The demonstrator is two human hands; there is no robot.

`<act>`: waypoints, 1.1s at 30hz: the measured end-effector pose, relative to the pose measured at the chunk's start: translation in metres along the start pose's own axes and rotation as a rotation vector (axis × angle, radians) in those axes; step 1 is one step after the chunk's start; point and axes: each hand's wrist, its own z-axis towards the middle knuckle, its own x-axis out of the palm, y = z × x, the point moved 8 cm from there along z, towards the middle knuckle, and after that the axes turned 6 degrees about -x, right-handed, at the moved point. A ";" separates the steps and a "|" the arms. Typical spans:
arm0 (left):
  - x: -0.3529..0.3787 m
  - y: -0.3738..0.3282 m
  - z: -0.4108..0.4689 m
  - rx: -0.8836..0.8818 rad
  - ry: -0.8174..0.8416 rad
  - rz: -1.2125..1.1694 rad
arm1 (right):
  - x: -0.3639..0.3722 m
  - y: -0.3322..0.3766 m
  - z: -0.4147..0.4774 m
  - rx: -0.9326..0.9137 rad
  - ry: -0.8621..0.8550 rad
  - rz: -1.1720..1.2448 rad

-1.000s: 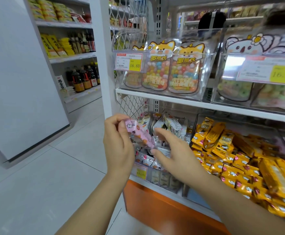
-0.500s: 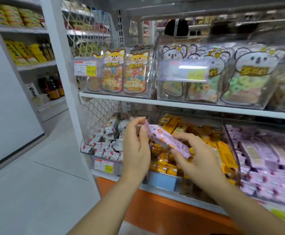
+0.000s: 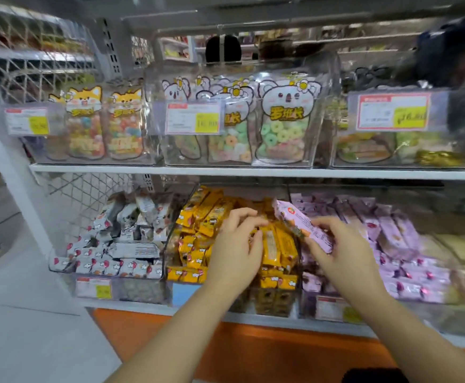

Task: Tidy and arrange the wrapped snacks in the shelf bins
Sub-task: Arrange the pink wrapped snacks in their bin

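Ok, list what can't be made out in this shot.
Head view:
- Price tags: print lost to motion blur.
- Left hand: fingertips sunk among yellow snacks, grip unclear.
- Purple snack in right hand: label blurred.
- Far-right bin: cut by frame edge, contents smeared.

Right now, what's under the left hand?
Yellow wrapped snacks piled in the middle bin. The left hand covers the ones beneath its palm, so whether it grips one cannot be seen.
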 end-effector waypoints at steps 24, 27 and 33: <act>0.072 0.010 0.006 -0.014 0.512 0.183 | 0.029 -0.037 0.032 -0.040 0.337 -0.502; 0.072 0.011 0.006 0.008 0.531 0.191 | 0.037 -0.035 0.030 -0.085 0.318 -0.522; 0.044 0.020 0.027 -0.009 0.350 0.123 | 0.031 -0.012 0.031 -0.203 0.221 -0.276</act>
